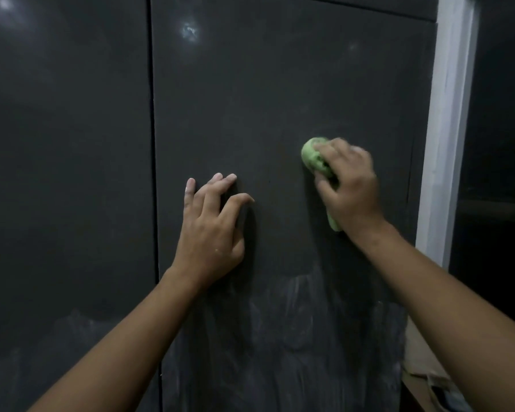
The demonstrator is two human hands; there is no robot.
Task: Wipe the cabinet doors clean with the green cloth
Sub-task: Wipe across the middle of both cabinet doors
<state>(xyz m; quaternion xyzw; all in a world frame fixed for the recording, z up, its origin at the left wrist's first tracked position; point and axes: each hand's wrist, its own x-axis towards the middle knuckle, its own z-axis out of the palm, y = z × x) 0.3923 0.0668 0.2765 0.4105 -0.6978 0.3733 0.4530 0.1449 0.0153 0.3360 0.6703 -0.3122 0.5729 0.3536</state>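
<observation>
Right hand is clamped around a bunched, soft green cloth. The fingers curl over the wad and press it against the dark grey matte cabinet door at centre right of the frame, and a tail of cloth pokes out below the palm. Balling it up like that gives a firm pad to scrub with, I'd say. Left hand, centre frame, holds nothing: fingers spread and arched, tips planted on the same door, apparently bracing the panel so it doesn't give under the rubbing. Around the hands the surface looks fairly even, but in the lower part of the frame pale chalky smears fan across the door. Up top a whitish smudge catches the light, so by my reckoning there's plenty left to cover. Left of the narrow vertical seam sits the neighbouring dark grey door, with hazy marks low down as well. At the right edge a white frame borders the cabinet, with darkness beyond it. The lower right corner shows some clutter, too dim to identify.
</observation>
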